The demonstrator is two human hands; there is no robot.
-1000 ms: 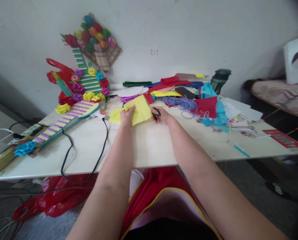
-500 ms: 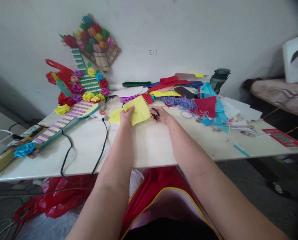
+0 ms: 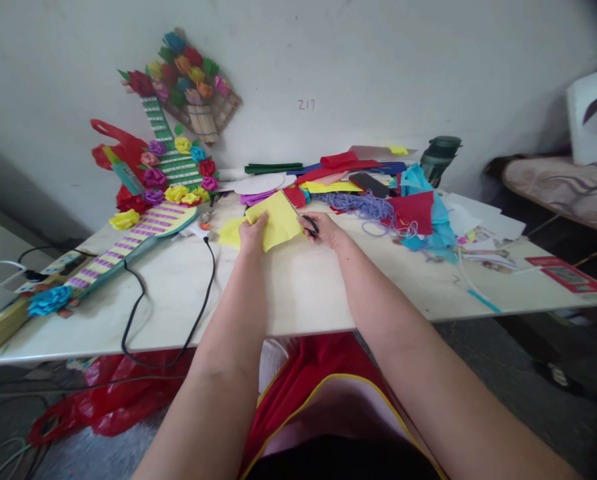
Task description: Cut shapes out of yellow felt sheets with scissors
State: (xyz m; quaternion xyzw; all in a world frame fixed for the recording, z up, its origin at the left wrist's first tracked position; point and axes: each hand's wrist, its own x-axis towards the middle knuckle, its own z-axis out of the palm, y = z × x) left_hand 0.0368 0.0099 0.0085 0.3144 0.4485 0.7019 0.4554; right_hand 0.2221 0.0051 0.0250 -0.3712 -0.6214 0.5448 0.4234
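Note:
A yellow felt sheet [image 3: 277, 217] is held up off the white table [image 3: 298, 287] near its middle. My left hand [image 3: 253, 235] pinches the sheet's lower left edge, fingers closed on it. My right hand [image 3: 323, 230] grips black-handled scissors [image 3: 309, 223] at the sheet's right edge, with the blades running up along that edge. A second yellow scrap [image 3: 229, 232] lies flat just left of my left hand.
A heap of felt pieces and purple cord [image 3: 363, 205] lies behind and right of my hands. Paper-flower crafts [image 3: 168, 173] lean on the wall at left. A black cable [image 3: 198, 313] crosses the table. A dark green bottle [image 3: 439, 159] stands at back right.
The scissors have closed in on the sheet's right edge and their blades now point up along it. My left hand and the yellow sheet have barely shifted.

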